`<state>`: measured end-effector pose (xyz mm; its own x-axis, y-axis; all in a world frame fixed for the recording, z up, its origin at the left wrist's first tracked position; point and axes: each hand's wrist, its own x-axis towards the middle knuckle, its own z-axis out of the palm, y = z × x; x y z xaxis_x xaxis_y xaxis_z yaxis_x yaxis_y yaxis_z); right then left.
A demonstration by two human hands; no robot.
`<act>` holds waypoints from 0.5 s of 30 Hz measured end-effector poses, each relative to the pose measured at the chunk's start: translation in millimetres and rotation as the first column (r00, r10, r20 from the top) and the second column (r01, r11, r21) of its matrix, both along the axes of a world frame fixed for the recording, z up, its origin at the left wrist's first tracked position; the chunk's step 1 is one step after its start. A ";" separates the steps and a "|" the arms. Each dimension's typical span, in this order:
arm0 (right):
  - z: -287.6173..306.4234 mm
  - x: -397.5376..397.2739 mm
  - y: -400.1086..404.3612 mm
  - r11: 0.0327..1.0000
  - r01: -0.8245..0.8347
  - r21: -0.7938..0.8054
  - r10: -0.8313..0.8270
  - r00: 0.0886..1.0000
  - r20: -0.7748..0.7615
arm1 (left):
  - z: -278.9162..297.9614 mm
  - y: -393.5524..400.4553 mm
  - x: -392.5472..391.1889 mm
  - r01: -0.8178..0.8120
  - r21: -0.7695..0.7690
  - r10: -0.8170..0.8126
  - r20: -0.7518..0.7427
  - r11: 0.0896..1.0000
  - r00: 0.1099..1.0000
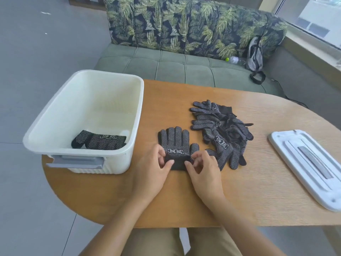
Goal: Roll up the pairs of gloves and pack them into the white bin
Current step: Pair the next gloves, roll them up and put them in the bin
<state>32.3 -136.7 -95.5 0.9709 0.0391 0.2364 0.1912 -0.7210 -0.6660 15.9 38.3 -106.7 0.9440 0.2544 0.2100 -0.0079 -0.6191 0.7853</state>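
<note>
Grip: left hand [154, 168] and right hand [202, 169] pinch the cuff of the flat glove pair [176, 143], one at each side.
Pair: fingers point away, flat on the wooden table [239, 191].
Pile: loose gloves [223, 130] just right.
Bin: white bin [55, 115] left, holding one rolled pair [99, 140].
Lid: white lid [310, 167], far right.

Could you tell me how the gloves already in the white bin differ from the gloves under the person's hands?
The gloves in the bin are rolled into a compact bundle; the gloves under the hands lie flat, fingers spread, only the cuff turned up. The bundle sits untouched inside the white bin; the flat gloves lie on the table, pinched by the left hand and right hand. Both are black with white dots.
</note>
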 end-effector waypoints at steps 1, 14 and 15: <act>1.8 -0.6 -0.5 1.000 -0.005 -0.017 0.005 1.000 0.020 | 3.0 -1.5 -1.1 0.013 0.021 -0.013 0.017 1.000 1.000; -1.4 -3.6 2.3 0.971 -0.065 -0.232 0.096 0.987 0.127 | 3.4 -2.2 -0.5 0.059 0.263 -0.068 0.028 0.963 0.997; -0.8 -5.4 2.1 0.964 -0.075 -0.254 0.109 0.986 0.123 | 2.6 -2.4 -1.2 0.056 0.268 -0.068 0.033 0.962 0.997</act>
<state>26.9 -134.6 -96.4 0.9202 0.2001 0.3365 0.3398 -0.8351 -0.4326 14.7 35.9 -104.1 0.9452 0.1250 0.3017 -0.0821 -0.8033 0.5899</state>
